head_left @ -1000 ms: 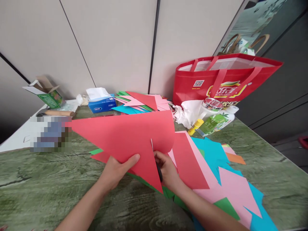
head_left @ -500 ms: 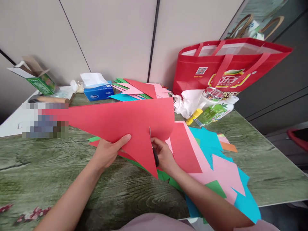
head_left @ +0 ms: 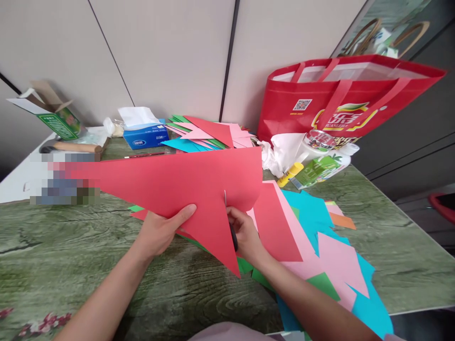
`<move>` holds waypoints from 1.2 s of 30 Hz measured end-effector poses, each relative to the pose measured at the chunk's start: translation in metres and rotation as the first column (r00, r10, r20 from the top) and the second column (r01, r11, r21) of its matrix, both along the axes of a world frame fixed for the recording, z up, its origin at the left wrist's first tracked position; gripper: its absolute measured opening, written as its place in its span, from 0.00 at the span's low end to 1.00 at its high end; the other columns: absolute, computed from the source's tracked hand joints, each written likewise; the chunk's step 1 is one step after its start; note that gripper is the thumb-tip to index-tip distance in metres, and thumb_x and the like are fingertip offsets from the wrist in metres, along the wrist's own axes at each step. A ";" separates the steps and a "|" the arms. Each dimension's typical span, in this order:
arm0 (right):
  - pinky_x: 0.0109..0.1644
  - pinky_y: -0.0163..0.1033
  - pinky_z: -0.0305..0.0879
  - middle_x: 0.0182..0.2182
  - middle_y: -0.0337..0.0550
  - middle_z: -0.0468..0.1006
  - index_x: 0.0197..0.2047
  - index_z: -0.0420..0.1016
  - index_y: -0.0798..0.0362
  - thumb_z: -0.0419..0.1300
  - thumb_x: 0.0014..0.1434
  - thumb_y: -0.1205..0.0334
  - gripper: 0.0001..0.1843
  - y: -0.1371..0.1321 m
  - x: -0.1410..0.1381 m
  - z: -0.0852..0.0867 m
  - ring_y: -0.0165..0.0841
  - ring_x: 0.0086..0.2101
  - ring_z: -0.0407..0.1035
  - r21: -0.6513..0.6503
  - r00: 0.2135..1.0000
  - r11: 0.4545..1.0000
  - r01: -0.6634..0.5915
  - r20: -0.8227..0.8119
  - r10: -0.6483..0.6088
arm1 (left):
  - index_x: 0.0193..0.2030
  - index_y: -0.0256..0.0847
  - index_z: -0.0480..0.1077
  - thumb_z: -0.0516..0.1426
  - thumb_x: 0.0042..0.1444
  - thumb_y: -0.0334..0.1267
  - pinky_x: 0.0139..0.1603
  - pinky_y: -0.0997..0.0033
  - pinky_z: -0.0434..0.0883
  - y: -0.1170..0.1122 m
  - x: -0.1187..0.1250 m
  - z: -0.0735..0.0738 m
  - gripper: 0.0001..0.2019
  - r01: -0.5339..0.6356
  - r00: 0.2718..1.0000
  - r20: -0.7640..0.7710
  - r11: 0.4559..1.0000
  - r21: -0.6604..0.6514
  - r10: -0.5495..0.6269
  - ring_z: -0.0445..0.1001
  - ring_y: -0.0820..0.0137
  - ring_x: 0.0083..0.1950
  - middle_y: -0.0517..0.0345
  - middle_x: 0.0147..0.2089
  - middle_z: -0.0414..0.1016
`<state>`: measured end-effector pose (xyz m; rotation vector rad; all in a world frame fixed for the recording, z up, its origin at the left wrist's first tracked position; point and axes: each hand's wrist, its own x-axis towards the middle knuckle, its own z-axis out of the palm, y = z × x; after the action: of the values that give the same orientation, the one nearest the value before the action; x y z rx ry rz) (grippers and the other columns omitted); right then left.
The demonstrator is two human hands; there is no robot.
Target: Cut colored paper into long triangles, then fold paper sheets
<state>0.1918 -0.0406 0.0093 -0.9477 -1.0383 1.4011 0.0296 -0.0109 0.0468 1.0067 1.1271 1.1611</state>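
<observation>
A large sheet of red paper [head_left: 170, 180] is held up above the table, its left end tapering to a point. My left hand [head_left: 159, 229] pinches its lower edge, thumb on top and fingers underneath. Scissors [head_left: 233, 237] with a black handle are in my right hand [head_left: 245, 232], fingers curled round the grip. One blade shows above the red sheet, at the top of a cut running up from the lower edge. The other blade is hidden. Below and to the right lie overlapping pieces of pink paper [head_left: 341, 260], blue paper [head_left: 309, 213] and green paper [head_left: 323, 285].
Behind the sheet are a blue tissue box [head_left: 145, 137] and a pile of coloured paper [head_left: 209, 130]. A red bag [head_left: 284, 104], a yellow glue stick [head_left: 290, 174] and a green carton [head_left: 316, 171] stand at right. A hammer [head_left: 71, 147] and an open green box [head_left: 59, 124] lie left.
The view has shifted slightly. The scissors' blade remains in the cut, and the cut-off flap's lower tip hangs a little lower. Both hands keep their hold.
</observation>
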 end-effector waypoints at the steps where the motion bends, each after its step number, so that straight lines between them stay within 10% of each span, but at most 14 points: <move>1: 0.34 0.38 0.70 0.30 0.39 0.79 0.31 0.72 0.51 0.69 0.39 0.60 0.15 0.000 0.000 0.001 0.35 0.30 0.73 -0.006 1.000 1.000 0.001 0.002 -0.001 | 0.48 0.46 0.68 0.63 0.43 0.36 0.51 0.59 0.69 0.000 0.000 0.000 0.22 0.002 1.000 -0.004 1.000 0.006 -0.002 0.67 0.59 0.54 0.58 0.53 0.71; 36: 0.33 0.38 0.70 0.28 0.38 0.80 0.30 0.70 0.51 0.69 0.38 0.59 0.15 0.000 0.000 0.001 0.36 0.30 0.74 -0.030 0.999 0.999 0.029 0.026 -0.029 | 0.48 0.47 0.69 0.64 0.40 0.38 0.45 0.56 0.73 -0.003 0.003 0.002 0.24 -0.008 1.000 0.015 0.998 -0.058 0.009 0.72 0.55 0.49 0.56 0.47 0.76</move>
<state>0.1922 -0.0405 0.0099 -1.0017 -1.0209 1.3877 0.0322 -0.0144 0.0484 0.9475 1.1473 1.1347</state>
